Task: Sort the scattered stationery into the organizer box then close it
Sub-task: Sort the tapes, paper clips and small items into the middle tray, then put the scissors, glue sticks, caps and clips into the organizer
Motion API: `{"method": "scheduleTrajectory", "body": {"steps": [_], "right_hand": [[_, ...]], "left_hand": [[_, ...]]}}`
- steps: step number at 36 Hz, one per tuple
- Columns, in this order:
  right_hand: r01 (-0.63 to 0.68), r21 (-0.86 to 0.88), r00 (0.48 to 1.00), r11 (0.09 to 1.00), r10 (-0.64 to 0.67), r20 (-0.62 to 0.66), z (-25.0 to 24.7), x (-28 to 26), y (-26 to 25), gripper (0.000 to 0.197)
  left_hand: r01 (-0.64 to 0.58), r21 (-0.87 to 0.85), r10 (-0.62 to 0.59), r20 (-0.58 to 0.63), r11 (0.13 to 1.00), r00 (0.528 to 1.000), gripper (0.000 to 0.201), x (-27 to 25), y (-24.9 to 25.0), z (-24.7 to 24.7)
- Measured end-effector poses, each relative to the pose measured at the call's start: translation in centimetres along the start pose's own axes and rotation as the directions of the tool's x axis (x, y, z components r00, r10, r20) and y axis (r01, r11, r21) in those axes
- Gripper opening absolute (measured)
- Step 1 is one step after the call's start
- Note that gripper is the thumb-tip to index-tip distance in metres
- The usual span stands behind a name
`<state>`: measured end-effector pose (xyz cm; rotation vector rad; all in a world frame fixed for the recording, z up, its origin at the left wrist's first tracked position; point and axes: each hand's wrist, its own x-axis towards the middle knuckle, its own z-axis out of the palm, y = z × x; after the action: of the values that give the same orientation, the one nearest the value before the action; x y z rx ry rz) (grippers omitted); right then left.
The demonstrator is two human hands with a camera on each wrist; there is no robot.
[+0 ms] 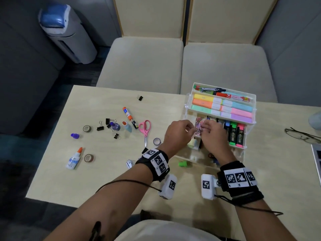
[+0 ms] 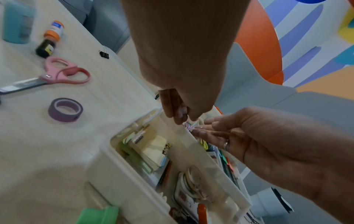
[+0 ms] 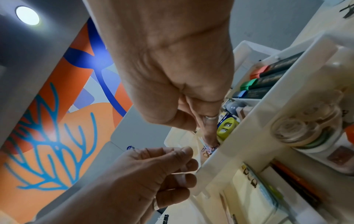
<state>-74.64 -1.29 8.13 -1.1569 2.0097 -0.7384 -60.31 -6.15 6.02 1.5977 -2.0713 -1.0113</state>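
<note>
The white organizer box [image 1: 243,93] stands open in tiers at the table's right, with highlighters and markers in it. Both hands meet over its middle tier, above a compartment of coloured paper clips [image 1: 198,123]. My left hand [image 1: 192,128] pinches at a small bunch of clips [image 2: 189,127] from above. My right hand [image 1: 204,126] pinches the same bunch from the right, its fingertips [image 3: 209,139] dipping into the compartment. Pink scissors [image 1: 145,129], a glue stick [image 1: 129,117], binder clips [image 1: 99,127], tape rolls [image 1: 89,157] and a glue bottle [image 1: 73,160] lie scattered on the left.
A purple tape roll [image 2: 65,109] and a green sharpener [image 1: 183,164] lie close to the box's front left. Glasses [image 1: 302,134] and a laptop edge [image 1: 316,159] sit at the right. Two cushioned chairs [image 1: 144,61] stand beyond the table's far edge.
</note>
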Motion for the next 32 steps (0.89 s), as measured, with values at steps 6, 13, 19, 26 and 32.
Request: {"method": "scheduleTrajectory", "body": {"steps": [6,13,19,26,32], "right_hand": [[0.053,-0.029,0.999,0.998,-0.053,0.008,0.7,-0.6,0.2,0.042],[0.225,-0.004,0.958,0.974,-0.222,-0.184,2.0,-2.1,-0.5,0.024],[0.397,-0.005,0.914,0.918,-0.396,-0.084,6.2,-3.8,-2.7,0.021],[0.341,-0.129,0.915,0.931,-0.298,0.271,13.9,-3.6,-4.3,0.028],[0.162,-0.44,0.921,0.883,0.024,0.388,18.8,-2.7,-4.2,0.049]], "left_hand": [[-0.083,0.001,0.083,0.039,0.997,0.996,0.008,-3.3,-2.6,-3.0],[-0.04,0.065,0.034,0.089,0.997,0.995,0.011,-7.0,-9.1,-6.8],[0.021,0.148,-0.043,0.151,0.989,0.988,0.012,-8.7,-15.4,-10.8],[0.083,0.192,-0.108,0.124,0.978,0.986,0.015,-10.8,-22.7,-15.6],[0.093,0.166,-0.123,0.182,0.982,0.975,0.015,-12.1,-27.5,-18.7]]}}
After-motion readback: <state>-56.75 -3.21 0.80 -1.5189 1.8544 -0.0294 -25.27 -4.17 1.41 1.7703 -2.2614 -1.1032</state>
